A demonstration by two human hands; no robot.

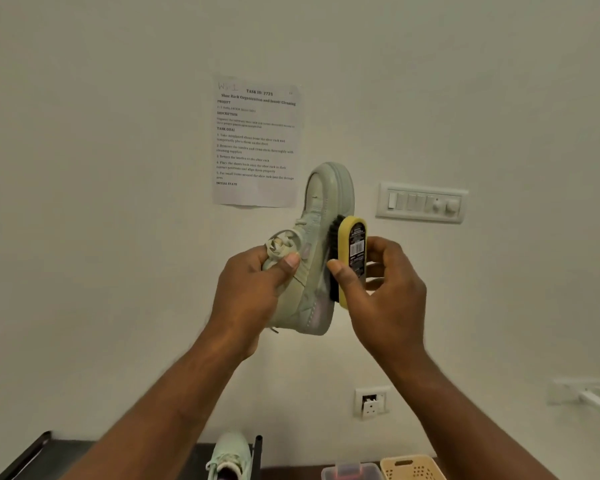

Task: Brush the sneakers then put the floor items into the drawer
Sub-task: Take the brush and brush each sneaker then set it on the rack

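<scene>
Wall sheet (256, 143) heading: "TASK ID: 2723" is printed above "Shoe Rack Organization and Insole Cleaning".
Sheet sections: "PROJECT", "DESCRIPTION", "TASK GOAL" and "INITIAL STATE" are printed.
Label (356, 247) on the brush (344, 233): a barcode is seen; its print cannot be read.

Two hands: left hand (253, 292), right hand (387, 289). Two pale green sneakers: a raised sneaker (314, 271) and a lower sneaker (231, 455). One yellow brush (344, 237). On the wall, one printed sheet (255, 143), one switch panel (421, 202), one wall socket (371, 401). At the bottom edge, one beige basket (409, 467), one clear box (352, 472)
</scene>
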